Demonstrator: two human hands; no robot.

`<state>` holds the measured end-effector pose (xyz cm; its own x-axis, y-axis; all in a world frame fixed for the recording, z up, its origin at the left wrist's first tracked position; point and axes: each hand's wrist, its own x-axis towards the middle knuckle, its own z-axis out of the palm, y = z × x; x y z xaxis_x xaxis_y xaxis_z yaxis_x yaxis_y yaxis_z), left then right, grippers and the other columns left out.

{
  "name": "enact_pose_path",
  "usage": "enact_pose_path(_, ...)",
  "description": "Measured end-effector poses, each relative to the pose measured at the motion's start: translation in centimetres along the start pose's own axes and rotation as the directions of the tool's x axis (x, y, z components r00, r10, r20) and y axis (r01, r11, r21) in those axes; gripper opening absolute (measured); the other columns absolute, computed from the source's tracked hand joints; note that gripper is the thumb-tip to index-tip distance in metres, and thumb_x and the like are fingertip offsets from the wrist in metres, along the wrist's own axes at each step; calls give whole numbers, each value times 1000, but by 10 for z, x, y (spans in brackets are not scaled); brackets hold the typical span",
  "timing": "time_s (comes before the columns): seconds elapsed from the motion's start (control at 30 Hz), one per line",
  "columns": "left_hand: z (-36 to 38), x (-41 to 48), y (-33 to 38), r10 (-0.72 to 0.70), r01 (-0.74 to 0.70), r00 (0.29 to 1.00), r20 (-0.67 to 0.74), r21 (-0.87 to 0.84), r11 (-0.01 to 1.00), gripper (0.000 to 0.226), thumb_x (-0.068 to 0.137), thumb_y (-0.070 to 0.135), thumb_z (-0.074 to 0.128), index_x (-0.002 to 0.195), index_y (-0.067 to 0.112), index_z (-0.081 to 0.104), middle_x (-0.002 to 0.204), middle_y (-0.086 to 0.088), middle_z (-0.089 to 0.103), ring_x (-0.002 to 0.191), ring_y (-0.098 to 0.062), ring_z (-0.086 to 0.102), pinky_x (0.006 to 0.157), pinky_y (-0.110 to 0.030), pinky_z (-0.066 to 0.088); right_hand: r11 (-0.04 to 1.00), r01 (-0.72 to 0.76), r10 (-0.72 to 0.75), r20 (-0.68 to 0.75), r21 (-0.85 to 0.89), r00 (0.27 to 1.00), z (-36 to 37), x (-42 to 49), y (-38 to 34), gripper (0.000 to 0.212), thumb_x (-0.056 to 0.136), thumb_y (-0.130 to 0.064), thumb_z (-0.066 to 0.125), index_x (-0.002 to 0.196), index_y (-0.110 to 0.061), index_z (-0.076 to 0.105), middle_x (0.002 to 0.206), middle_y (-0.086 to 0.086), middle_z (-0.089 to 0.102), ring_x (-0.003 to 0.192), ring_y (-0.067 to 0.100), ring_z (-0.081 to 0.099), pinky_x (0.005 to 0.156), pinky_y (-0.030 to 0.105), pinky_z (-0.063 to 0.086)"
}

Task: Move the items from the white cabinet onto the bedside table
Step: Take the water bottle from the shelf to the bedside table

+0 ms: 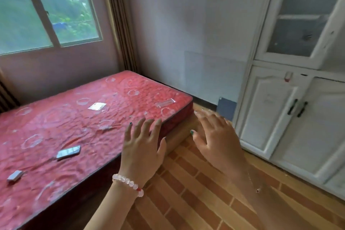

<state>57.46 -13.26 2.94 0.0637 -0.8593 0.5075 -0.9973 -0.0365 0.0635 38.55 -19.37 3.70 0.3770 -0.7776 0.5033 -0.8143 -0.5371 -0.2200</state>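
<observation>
**Nothing carried yet: both hands are empty and the cabinet is waiting**

You are looking down over the red mattress [84,127] on the left, where a dark phone-like slab [68,152] and a small pale box [15,176] are lying well apart; whether these belong to the task you cannot tell from here; no bedside table is showing anywhere in view. Your left hand [142,147], with a bead bracelet [128,184] at the wrist, is hovering over the mattress corner with fingers spread and gripping nothing; your right hand [214,136] is reaching out just beside it above the wood-pattern floor [196,192], likewise splayed and empty. On the right the white cabinet [291,117] is standing against the wall; its lower doors are sitting closed with dark handles [297,108] side by side, its upper glazed door is looking ajar, and its paint is looking scuffed; the items inside are hidden behind cloudy glass. By my reading the whole job is still lying ahead of you.
</observation>
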Motion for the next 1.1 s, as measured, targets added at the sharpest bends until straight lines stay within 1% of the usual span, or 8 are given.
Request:
enact_pose_path(0.1, 13, 28, 62, 102, -103, 995, -23, -51, 993, 53, 86, 42, 35, 127, 15, 57, 125, -6, 60, 122, -28, 52, 103, -52, 38, 995, -85, 81, -66, -53, 995, -31, -11, 58, 53, 88, -47, 31, 130, -18, 48, 132, 4, 53, 123, 23, 47, 102, 42, 40)
enact_pose_path(0.23, 29, 56, 137, 211, -220, 974, -77, -146, 964, 49, 86, 39, 38, 125, 15, 54, 123, -5, 61, 120, -28, 53, 103, -52, 38, 976, -180, 170, -88, -124, 982, -64, -26, 128, 56, 88, -46, 28, 133, -18, 44, 135, 4, 50, 127, 22, 42, 105, 39, 35)
enact_pose_path(0.43, 52, 93, 228, 330, -336, 942, -68, -233, 913, 51, 87, 38, 35, 125, 12, 57, 122, -7, 61, 118, -29, 54, 99, -54, 41, 929, -288, 259, -144, -234, 955, -108, -47, 209, 56, 90, -45, 26, 134, -16, 42, 135, 5, 49, 127, 23, 42, 105, 42, 37)
enact_pose_path(0.53, 58, 110, 269, 410, -418, 908, -84, -257, 871, 52, 86, 40, 35, 123, 11, 59, 120, -9, 63, 116, -31, 56, 96, -56, 44, 887, -379, 329, -214, -264, 920, -130, -59, 240, 54, 89, -43, 29, 132, -14, 45, 133, 6, 51, 124, 25, 45, 104, 41, 38)
enact_pose_path(0.63, 64, 128, 310, 486, -494, 868, -103, -284, 822, 52, 87, 40, 34, 122, 11, 58, 117, -10, 64, 113, -33, 59, 93, -57, 45, 836, -462, 397, -256, -297, 882, -147, -71, 271, 55, 89, -44, 29, 132, -14, 44, 133, 6, 51, 125, 24, 45, 103, 42, 39)
enact_pose_path(0.77, 78, 154, 361, 567, -567, 817, -107, -326, 756, 53, 87, 42, 33, 124, 12, 57, 119, -9, 63, 114, -32, 58, 97, -55, 43, 764, -560, 473, -313, -319, 824, -161, -83, 308, 54, 90, -44, 29, 133, -15, 44, 135, 5, 50, 126, 23, 44, 104, 42, 38)
enact_pose_path(0.93, 103, 196, 420, 649, -650, 746, -149, -373, 662, 53, 87, 40, 33, 126, 11, 55, 118, -9, 63, 115, -32, 56, 98, -54, 43, 678, -656, 526, -403, -333, 749, -174, -86, 357, 55, 89, -45, 30, 132, -14, 46, 131, 7, 54, 123, 26, 48, 100, 44, 42)
enact_pose_path(1.1, 119, 240, 480, 712, -726, 666, -223, -412, 551, 52, 86, 40, 34, 122, 10, 58, 115, -9, 64, 111, -31, 59, 94, -54, 46, 588, -730, 550, -490, -348, 676, -186, -74, 408, 55, 88, -44, 32, 129, -12, 48, 127, 9, 57, 119, 28, 52, 97, 42, 43)
